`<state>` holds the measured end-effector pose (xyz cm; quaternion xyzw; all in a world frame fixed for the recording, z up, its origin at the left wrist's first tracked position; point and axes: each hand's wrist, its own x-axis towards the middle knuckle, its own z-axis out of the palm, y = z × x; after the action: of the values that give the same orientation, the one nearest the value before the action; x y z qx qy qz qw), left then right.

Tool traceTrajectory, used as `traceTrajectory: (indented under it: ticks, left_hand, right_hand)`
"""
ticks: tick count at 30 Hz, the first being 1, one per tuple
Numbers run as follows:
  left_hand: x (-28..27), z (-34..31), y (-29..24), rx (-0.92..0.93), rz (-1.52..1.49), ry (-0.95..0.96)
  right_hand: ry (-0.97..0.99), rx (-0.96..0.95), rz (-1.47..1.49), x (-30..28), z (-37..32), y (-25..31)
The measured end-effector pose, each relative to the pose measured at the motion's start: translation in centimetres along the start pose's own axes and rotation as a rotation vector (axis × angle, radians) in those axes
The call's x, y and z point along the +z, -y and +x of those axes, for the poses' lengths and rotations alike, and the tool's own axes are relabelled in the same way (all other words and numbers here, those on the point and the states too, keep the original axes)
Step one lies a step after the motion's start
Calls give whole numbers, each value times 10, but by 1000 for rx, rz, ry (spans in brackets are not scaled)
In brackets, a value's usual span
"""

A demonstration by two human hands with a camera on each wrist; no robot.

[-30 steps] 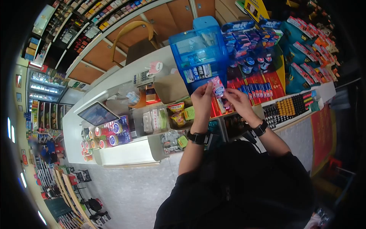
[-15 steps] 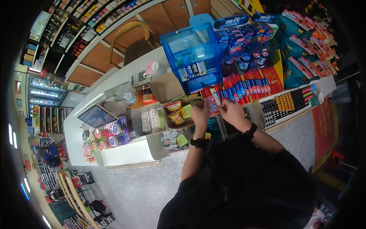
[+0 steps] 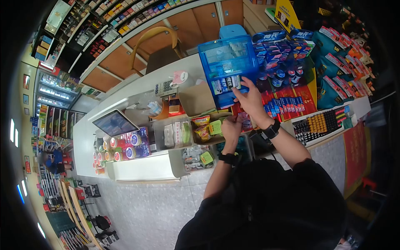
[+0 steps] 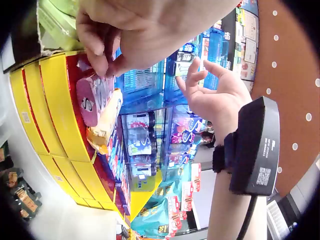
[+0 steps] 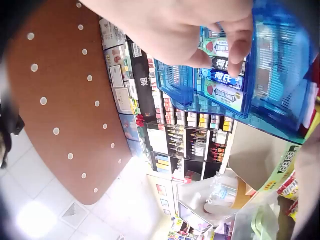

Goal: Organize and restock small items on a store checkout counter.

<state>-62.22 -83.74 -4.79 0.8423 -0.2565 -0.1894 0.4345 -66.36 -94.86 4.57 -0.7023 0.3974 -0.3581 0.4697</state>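
My left hand (image 3: 231, 130) is low over the red display, with its fingers curled. In the left wrist view its thumb and finger pinch at the upper end of a pink pack (image 4: 88, 105), which lies on red-topped yellow boxes (image 4: 57, 100). Beside it leans a white-and-yellow pack (image 4: 107, 120). My right hand (image 3: 252, 102) reaches to the blue plastic basket (image 3: 208, 58). Its fingers and thumb are spread apart over gum packs (image 5: 222, 92) standing in the basket's front, as the right wrist view shows. Blue packs (image 3: 285, 106) stand in a row to the right.
Cardboard boxes with snack bags (image 3: 203, 127) are left of the left hand. A tablet (image 3: 115, 123), a calculator (image 3: 165, 88) and tubs (image 3: 132, 146) stand farther left on the counter. Gum bottles (image 3: 287, 77) are behind the blue row. A tray of black and yellow items (image 3: 314, 126) lies right.
Both hands held up a pink pack near the basket, then lowered to the red display. My right hand has since moved up to the basket; the left stays low by the pink pack.
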Motion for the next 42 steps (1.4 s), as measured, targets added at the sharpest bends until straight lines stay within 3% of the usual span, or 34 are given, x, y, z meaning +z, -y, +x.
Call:
traceTrajectory:
  ticks: [1,2,5,7,11,13,16,17,19,21,25,27,30,32,33,35,37,40,42]
  left_hand:
    - [-1,-1,-4,-1,-7,0]
    - [-5,-3,-4,-10,-3,3]
    - [-17,9,-16,62,-117,13]
    - [-23,8,-23,85,-188,-10]
    - [-39,6,-26,-17,-75,75]
    - [-36,0,-15,-30,-96,80]
    - [-32,-7,-6,74,-73,60]
    - [-30,-8,-5,-37,-77,158]
    - [-24,-7,2,-146,-80,256]
    - [-9,-11,9,-225,-360,230]
    - [-13,-12,7,-269,-397,318]
    - [-9,-16,1,-212,-359,220]
    - [-5,-16,10,-204,-331,236]
    - [-9,-14,4,-214,-334,241]
    - [-8,-13,6,-209,-333,231]
    - [-6,-12,11,-233,-377,220]
    - [-19,-15,-1,-224,-399,229]
    - [-28,-12,-14,-199,-577,205]
    - [-34,-11,-22,-178,-605,190]
  right_hand:
    - [-24,129,110,1,4,1]
    - [-20,138,109,3,7,-2]
    - [-20,2,-218,2,29,-21]
    - [-86,-17,-277,5,28,-12]
    - [-98,30,-215,-8,21,-8]
    - [-64,136,52,-10,13,0]
    - [-111,10,60,-21,1,-20]
    - [-104,9,56,-28,-8,-30]
    - [-19,117,118,-43,-31,-53]
    - [-21,203,130,-55,-53,-74]
    - [-85,335,66,-75,-74,-113]
    - [-95,442,101,-87,-79,-122]
    - [-69,318,-84,-93,-72,-117]
    - [41,220,-429,-96,-68,-96]
    - [44,210,-423,-94,-69,-95]
    - [-291,-4,-573,-88,-70,-94]
    - [-366,-70,-518,-77,-63,-71]
    - [-85,-222,-107,-50,-46,-22]
    - [-37,-209,0,-38,-32,-10]
